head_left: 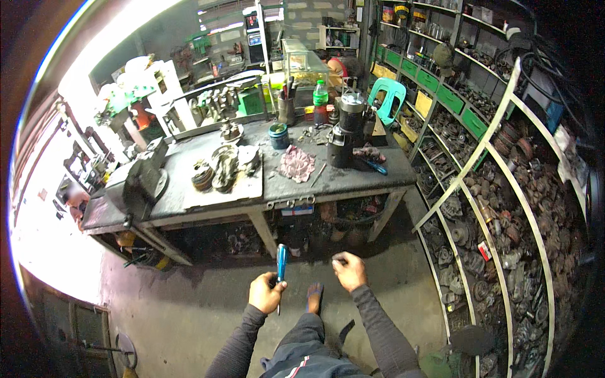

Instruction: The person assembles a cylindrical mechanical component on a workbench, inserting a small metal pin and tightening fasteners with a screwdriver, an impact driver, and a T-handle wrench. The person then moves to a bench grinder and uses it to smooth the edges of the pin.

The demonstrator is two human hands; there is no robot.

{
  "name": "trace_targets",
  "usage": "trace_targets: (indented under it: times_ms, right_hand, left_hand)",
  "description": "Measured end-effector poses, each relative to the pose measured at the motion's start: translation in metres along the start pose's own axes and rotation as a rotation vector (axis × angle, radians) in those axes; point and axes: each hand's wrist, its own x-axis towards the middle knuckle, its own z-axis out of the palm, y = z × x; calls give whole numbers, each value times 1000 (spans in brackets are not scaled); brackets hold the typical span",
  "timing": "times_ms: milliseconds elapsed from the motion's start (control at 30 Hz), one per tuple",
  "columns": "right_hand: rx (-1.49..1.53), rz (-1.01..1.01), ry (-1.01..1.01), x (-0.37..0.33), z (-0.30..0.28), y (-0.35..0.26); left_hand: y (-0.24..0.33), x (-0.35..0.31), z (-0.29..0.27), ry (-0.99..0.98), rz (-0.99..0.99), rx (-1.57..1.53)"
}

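My left hand (266, 293) is closed round a screwdriver (281, 259). Its blue handle points up and the thin metal shank comes out below the fist. To the right, level with it, my right hand (350, 272) is curled with thumb and fingers together. Something small and dark shows at its fingertips, too small to make out. Both hands are in the air over the floor, apart from each other and short of the workbench (302, 189). On the bench lie a crumpled pink rag (296, 164), greasy metal parts (225, 167) on a pale board, and a black cylindrical machine (343, 135).
A blue can (278, 135) and a green-capped bottle (320, 94) stand on the bench. A bench vise (135, 183) sits at its left end. Shelves of dark parts (498, 214) line the right side. A teal plastic chair (387, 99) stands behind. My foot (314, 296) is below my hands.
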Motion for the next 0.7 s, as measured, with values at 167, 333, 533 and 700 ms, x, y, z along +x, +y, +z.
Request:
trace_targets:
  times_ms: [167, 333, 533, 700]
  right_hand:
    - [-216, -59, 122, 234, 50, -21]
    - [-480, 108, 10, 382, 88, -27]
    - [-578, 156, -140, 432, 87, -29]
    - [-564, -11, -196, 439, 88, -49]
  left_hand:
    - [-2, 215, 55, 121, 97, 47]
    - [6, 382, 102, 143, 118, 286]
    - [30, 459, 115, 63, 0, 314]
    - [34, 459, 120, 135, 70, 272]
